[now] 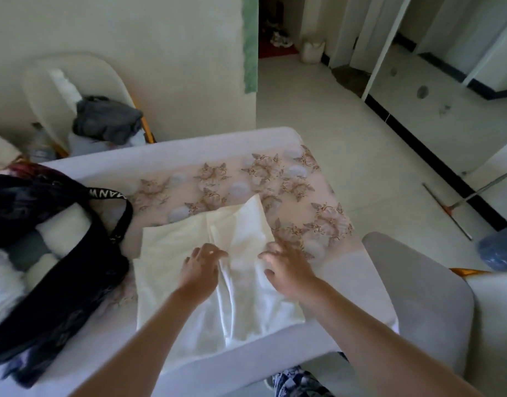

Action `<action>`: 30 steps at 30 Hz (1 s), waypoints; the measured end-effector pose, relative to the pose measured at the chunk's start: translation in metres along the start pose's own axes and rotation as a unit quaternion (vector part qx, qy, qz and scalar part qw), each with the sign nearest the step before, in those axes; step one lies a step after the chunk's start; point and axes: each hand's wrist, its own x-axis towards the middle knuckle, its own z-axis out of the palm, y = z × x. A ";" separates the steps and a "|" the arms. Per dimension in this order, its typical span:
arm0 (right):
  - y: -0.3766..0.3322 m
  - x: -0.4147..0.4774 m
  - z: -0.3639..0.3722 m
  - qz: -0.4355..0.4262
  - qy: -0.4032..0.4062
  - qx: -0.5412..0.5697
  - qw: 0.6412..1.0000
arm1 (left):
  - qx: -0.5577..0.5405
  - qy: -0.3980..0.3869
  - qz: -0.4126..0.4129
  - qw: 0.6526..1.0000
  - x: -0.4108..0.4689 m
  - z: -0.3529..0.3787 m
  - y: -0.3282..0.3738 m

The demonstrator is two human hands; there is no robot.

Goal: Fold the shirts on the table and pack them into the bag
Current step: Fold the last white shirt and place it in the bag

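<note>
Two bare forearms reach from the near edge of the tabletop (218, 365) over the cream shirt (172, 296), which lies flat in front of me, partly folded, its far corner on the floral cloth (246, 179). My left grip (202, 267) sits on the shirt's middle, fingers curled and pinching a raised fold of fabric. My right grip (286, 270) rests near it on the shirt's right part, fingers spread and loose, grasping nothing. Just left of the shirt the black bag (69, 276) lies open on the tabletop, with rolled white and grey clothes inside. A grey chair (418, 296) stands at my right. Beyond the tabletop, a white chair (75, 90) holds a grey heap (106, 118).
</note>
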 end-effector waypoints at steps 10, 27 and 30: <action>0.019 0.019 0.020 -0.068 -0.032 -0.081 0.994 | -0.323 0.056 -0.340 0.882 0.070 0.006 0.031; 0.014 0.121 0.027 -0.073 0.013 -0.083 0.994 | 0.148 -0.109 -0.012 0.983 0.083 0.041 -0.008; 0.027 0.136 0.026 -0.045 -0.034 -0.104 0.993 | 0.158 -0.010 0.002 0.987 0.064 0.046 -0.008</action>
